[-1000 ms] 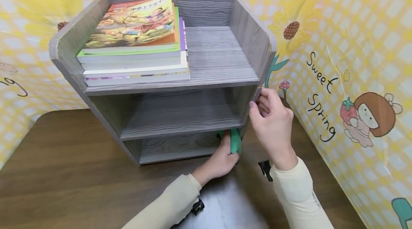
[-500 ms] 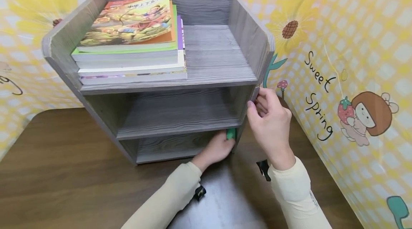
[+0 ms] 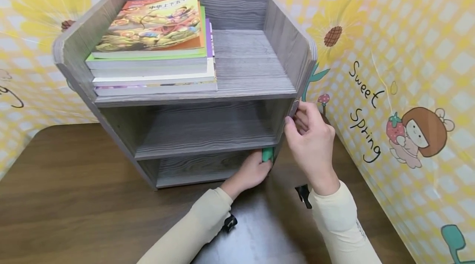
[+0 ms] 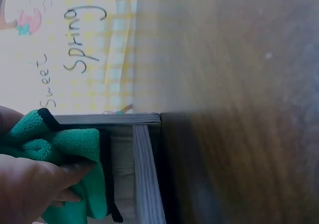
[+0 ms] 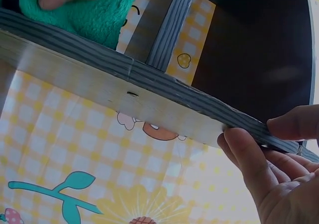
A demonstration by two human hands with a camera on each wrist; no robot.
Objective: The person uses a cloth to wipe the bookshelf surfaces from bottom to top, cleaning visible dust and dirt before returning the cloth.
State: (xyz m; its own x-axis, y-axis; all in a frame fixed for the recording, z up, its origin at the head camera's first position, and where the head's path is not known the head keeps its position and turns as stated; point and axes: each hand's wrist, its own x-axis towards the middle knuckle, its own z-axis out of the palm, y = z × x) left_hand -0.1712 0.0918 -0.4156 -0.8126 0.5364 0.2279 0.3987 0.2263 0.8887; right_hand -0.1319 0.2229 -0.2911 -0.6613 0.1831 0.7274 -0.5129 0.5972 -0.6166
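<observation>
A small grey wood-grain shelf unit [image 3: 252, 66] stands on the brown wooden surface. My left hand [image 3: 252, 171] reaches into its bottom compartment at the right end. It grips a green towelling cloth [image 3: 267, 154], bunched by the inner face of the right side panel. In the left wrist view the cloth [image 4: 82, 142] shows black edging, with the thumb pressed over it. My right hand [image 3: 313, 144] pinches the front edge of that side panel [image 5: 199, 104], just below the top shelf. The right wrist view shows its thumb and fingers on opposite faces of the panel.
A stack of several books [image 3: 148, 33] lies on the left part of the top shelf. Yellow checked sheeting [image 3: 404, 70] with printed drawings rises behind and at the right. Black clips [image 3: 304, 196] hang at both sleeves.
My left hand has moved deeper into the bottom compartment with the cloth, so less green shows in the head view. The right hand keeps its place on the panel; the head view shifts slightly.
</observation>
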